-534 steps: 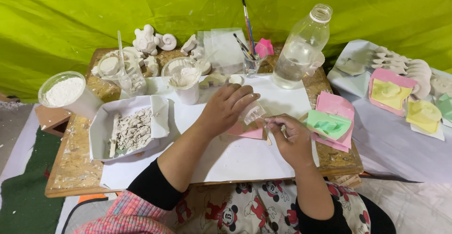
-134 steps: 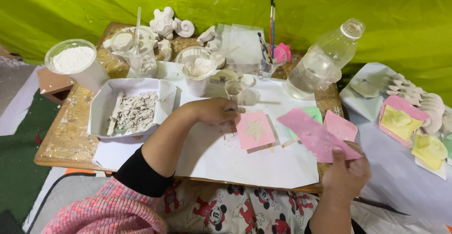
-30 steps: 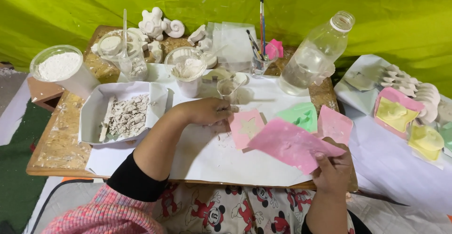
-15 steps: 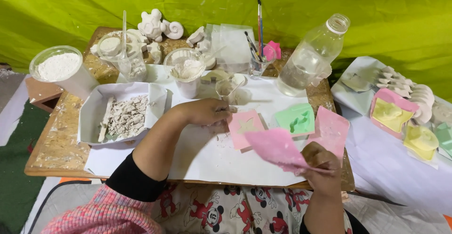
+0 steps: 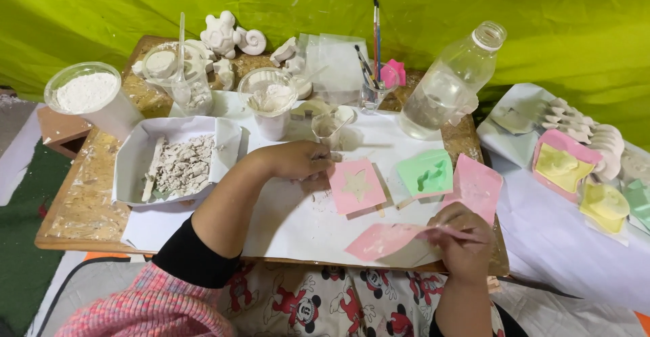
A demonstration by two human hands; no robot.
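Far left on my table [image 5: 81,208]: tub of white powder [image 5: 87,93]. Next to it a white tray [image 5: 135,154] w/ broken plaster bits. Back edge: white plaster figures [image 5: 227,35], a cup of wet plaster [image 5: 271,103], brushes in a small glass [image 5: 371,83]. Clear plastic bottle [image 5: 450,90] leans at right. Green mold [image 5: 425,173] sits just below it. Side surface far right: yellow molds [image 5: 562,167] on pink sheets.

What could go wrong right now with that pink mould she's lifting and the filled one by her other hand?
The right hand holds the flat pink mould by one edge, so it may sag or brush the star mould. The left hand rests at the star mould's edge; a nudge might disturb its pale filling. The small cup just behind that hand looks easy to tip.
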